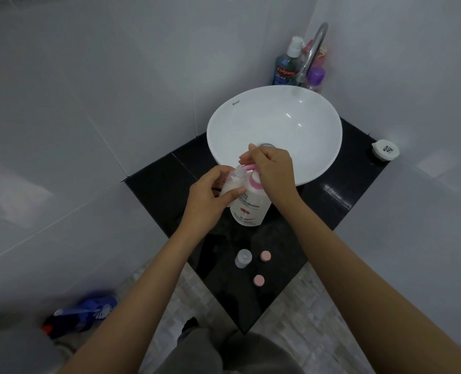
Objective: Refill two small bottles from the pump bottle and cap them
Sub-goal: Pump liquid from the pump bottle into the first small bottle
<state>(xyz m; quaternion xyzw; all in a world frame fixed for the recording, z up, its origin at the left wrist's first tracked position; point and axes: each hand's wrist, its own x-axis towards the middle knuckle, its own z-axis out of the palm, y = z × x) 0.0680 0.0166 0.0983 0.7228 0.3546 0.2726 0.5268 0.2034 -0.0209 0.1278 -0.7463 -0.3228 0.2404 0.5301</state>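
A white pump bottle (248, 209) with a pink pump head stands on the black counter (332, 206) in front of the basin. My right hand (272, 168) rests on top of its pink pump head. My left hand (207, 195) holds a small clear bottle (233, 183) tilted, its open mouth right under the pink spout. A second small clear bottle (243, 258) stands uncapped nearer to me on the counter. Two pink caps (265, 256) (258, 280) lie loose beside it.
A white bowl basin (275, 117) sits behind the pump bottle, with a chrome tap (314, 47) over it. Mouthwash and other bottles (287, 68) crowd the far corner. A white lidded jar (385, 150) is at the counter's right corner. A blue brush (89, 310) lies on the floor at left.
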